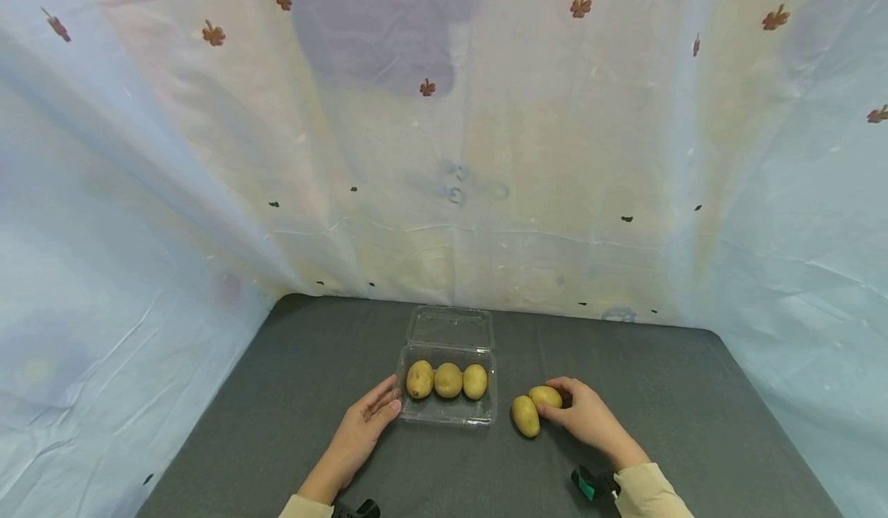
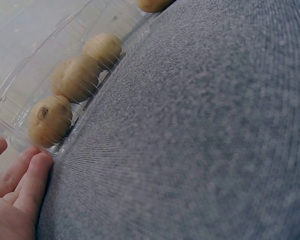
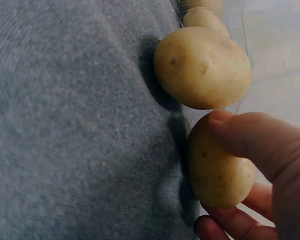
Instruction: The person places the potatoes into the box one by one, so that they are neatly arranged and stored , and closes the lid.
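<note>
A clear plastic clamshell box (image 1: 447, 418) stands on the table with its lid (image 1: 451, 327) folded back. Three potatoes sit in a row inside it, the left one (image 1: 419, 380) beside the middle (image 1: 448, 380) and right (image 1: 475, 381) ones. My left hand (image 1: 361, 430) touches the box's left side with its fingers extended. To the right of the box, my right hand (image 1: 588, 418) holds a potato (image 3: 220, 170) between thumb and fingers, low over the cloth. Another potato (image 3: 202, 67) lies right next to the held one, on its box side.
Dark grey cloth (image 1: 333, 341) covers the table. A pale patterned curtain (image 1: 541, 156) hangs behind and along both sides. A black strap with a green part (image 1: 584, 486) is near my right wrist.
</note>
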The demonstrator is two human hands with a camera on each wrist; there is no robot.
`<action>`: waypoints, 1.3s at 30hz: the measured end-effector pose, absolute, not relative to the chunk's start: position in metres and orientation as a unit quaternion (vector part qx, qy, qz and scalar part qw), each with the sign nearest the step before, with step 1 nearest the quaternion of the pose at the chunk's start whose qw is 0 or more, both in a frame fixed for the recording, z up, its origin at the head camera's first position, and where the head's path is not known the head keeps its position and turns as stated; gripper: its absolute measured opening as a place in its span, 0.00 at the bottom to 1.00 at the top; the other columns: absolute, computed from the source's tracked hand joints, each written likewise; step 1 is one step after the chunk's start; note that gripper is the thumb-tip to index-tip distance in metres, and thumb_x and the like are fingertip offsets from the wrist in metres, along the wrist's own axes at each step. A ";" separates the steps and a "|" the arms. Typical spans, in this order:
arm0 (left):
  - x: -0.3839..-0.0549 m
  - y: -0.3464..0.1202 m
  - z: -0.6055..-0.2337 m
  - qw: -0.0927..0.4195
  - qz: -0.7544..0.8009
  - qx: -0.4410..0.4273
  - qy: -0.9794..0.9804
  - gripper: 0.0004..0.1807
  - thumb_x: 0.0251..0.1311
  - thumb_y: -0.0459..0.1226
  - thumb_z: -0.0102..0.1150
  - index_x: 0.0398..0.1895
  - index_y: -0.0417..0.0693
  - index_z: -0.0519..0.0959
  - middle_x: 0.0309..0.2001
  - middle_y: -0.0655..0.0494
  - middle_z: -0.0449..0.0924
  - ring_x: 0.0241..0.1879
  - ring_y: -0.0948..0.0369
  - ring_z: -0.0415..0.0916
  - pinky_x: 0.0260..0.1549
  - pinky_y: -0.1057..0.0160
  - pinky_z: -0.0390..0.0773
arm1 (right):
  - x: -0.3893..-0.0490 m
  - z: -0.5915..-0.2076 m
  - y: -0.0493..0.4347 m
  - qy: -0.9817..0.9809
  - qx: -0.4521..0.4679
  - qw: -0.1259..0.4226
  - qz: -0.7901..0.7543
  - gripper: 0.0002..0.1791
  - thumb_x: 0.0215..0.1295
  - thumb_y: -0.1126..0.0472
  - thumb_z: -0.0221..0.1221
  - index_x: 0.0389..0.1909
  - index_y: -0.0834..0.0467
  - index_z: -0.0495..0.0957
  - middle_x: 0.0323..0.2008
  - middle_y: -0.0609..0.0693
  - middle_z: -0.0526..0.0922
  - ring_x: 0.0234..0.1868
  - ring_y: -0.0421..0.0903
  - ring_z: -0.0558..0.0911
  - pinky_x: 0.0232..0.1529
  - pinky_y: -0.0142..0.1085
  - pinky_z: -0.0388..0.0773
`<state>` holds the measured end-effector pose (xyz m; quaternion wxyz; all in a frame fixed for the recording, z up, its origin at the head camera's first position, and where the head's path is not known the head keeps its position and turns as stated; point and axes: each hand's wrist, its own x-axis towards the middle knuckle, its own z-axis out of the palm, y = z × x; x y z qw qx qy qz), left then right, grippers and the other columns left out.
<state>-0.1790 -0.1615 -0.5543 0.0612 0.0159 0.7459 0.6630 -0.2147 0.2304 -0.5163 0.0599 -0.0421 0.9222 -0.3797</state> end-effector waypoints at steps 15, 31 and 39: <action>-0.177 -0.162 -0.551 0.060 0.667 0.029 0.742 0.31 0.68 0.47 0.56 0.72 0.55 0.62 0.66 0.49 0.69 0.66 0.54 0.65 0.62 0.54 0.67 | -0.215 -0.509 0.227 0.925 -0.032 -0.005 -0.380 0.28 0.55 0.44 0.70 0.49 0.58 0.77 0.40 0.50 0.76 0.37 0.43 0.76 0.34 0.37 0.75; -0.175 -0.161 -0.549 0.066 0.676 0.027 0.734 0.32 0.68 0.46 0.57 0.73 0.55 0.61 0.67 0.47 0.67 0.67 0.54 0.63 0.63 0.51 0.66 | -0.209 -0.482 0.191 0.899 -0.063 -0.050 -0.431 0.28 0.55 0.45 0.70 0.52 0.55 0.76 0.45 0.50 0.76 0.43 0.46 0.77 0.40 0.38 0.77; -0.175 -0.161 -0.549 0.066 0.678 0.030 0.731 0.32 0.68 0.46 0.56 0.73 0.55 0.61 0.67 0.47 0.67 0.67 0.54 0.63 0.63 0.52 0.65 | -0.207 -0.478 0.168 0.888 -0.079 -0.042 -0.452 0.28 0.54 0.45 0.70 0.52 0.52 0.76 0.44 0.46 0.76 0.42 0.44 0.76 0.36 0.37 0.77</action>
